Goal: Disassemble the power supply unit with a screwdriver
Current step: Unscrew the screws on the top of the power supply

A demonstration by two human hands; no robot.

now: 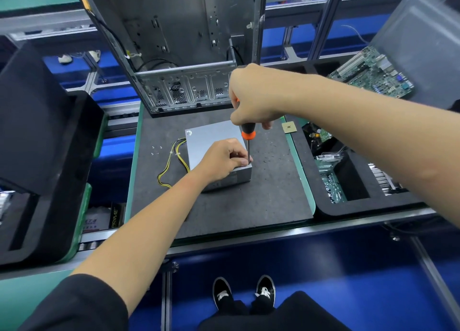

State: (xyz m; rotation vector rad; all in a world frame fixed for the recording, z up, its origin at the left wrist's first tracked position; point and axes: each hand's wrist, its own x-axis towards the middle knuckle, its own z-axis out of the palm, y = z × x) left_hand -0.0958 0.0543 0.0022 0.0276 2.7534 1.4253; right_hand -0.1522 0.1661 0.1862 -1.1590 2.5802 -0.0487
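Working a screw at the near right corner of the PSU (211, 136), which sits on the counter (261, 201): right hand (251, 102) grips the screwdriver (248, 135), left hand (221, 160) pinches around its tip. Next, I judge: turn it out, lift the screw away.

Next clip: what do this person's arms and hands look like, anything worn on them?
Both hands, left hand and right hand, are bare: no gloves, rings or watch visible. Both forearms are uncovered. A black sleeve sits pushed up on the left arm; the right arm shows no sleeve within the frame.
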